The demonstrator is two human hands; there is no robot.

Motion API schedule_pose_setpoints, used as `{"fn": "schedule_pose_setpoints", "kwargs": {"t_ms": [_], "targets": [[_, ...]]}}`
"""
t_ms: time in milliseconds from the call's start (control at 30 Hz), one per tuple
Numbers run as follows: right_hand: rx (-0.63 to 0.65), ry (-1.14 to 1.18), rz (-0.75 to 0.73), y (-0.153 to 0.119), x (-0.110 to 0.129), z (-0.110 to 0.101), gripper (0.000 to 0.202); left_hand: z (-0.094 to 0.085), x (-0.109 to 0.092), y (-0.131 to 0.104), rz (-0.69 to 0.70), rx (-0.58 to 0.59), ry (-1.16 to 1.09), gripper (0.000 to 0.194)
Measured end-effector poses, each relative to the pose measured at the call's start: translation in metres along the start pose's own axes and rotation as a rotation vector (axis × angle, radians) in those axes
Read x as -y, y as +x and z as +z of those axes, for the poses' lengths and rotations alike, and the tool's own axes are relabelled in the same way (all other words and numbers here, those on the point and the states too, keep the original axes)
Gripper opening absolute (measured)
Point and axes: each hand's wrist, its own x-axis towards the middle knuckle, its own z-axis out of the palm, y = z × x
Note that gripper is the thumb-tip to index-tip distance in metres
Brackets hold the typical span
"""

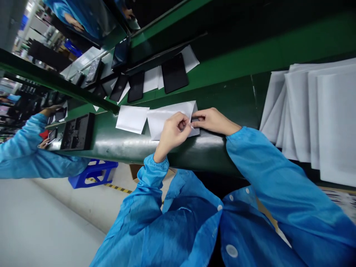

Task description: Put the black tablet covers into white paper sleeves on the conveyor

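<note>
A flat white pouch (160, 116), apparently thin foam or paper, lies on the green bench in front of me. My left hand (175, 131) is over its right part, thumb and fingers pinched together at the right end. From the right, my right hand (213, 120) reaches to the same end, its curled fingers gripping the edge, where a flap stands up a little. The fingertips of both hands nearly meet there; exactly what lies between them is hard to make out. Just left of the pouch is a smaller folded white piece (132, 118).
White pouches (336, 122) lie fanned in a stack at the right. Dark tablets (174, 73) and white sheets rest on the green shelf behind. A green post (55, 81) crosses at left, near a black tray (78, 131) and a co-worker's blue sleeve (25, 144). A blue stool (93, 172) stands below.
</note>
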Motion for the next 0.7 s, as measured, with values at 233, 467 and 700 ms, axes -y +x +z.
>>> {"fn": "schedule_pose_setpoints", "kwargs": {"t_ms": [233, 467, 700], "targets": [[-0.206, 0.255, -0.004, 0.003, 0.002, 0.002, 0.033, 0.009, 0.010, 0.015, 0.029, 0.047, -0.019, 0.027], [-0.476, 0.351, 0.146, 0.010, 0.000, 0.003, 0.011, -0.021, 0.087, 0.066, 0.071, -0.203, 0.096, 0.019], [-0.724, 0.293, 0.147, 0.017, -0.010, -0.008, 0.007, -0.049, 0.165, 0.150, -0.202, -0.120, 0.303, 0.033]]}}
